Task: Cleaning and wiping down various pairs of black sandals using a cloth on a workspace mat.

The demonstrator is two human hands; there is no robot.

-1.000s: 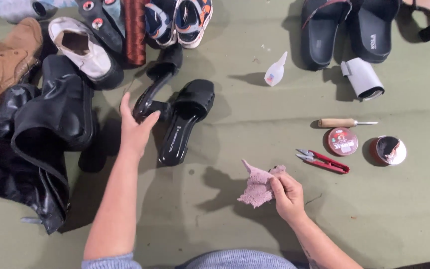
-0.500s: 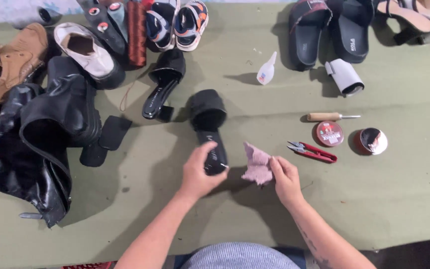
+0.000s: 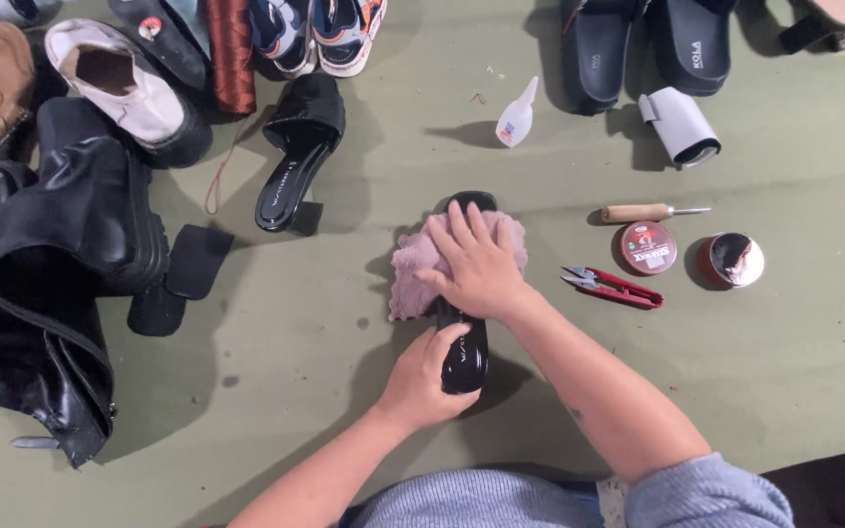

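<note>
Left hand (image 3: 425,376) clamped round black sandal's (image 3: 466,354) heel end, right hand (image 3: 476,262) spread flat on pink cloth (image 3: 411,272); best rubbed firmly, sandal braced against green worktop (image 3: 325,323).

The black sandal (image 3: 466,357) shines glossy like patent leather under a soft, fuzzy pink cloth (image 3: 413,269), the surface beneath is matt olive fabric (image 3: 794,342), the awl (image 3: 649,212) has a wooden handle, and the left boot (image 3: 70,254) looks like smooth leather.
</note>
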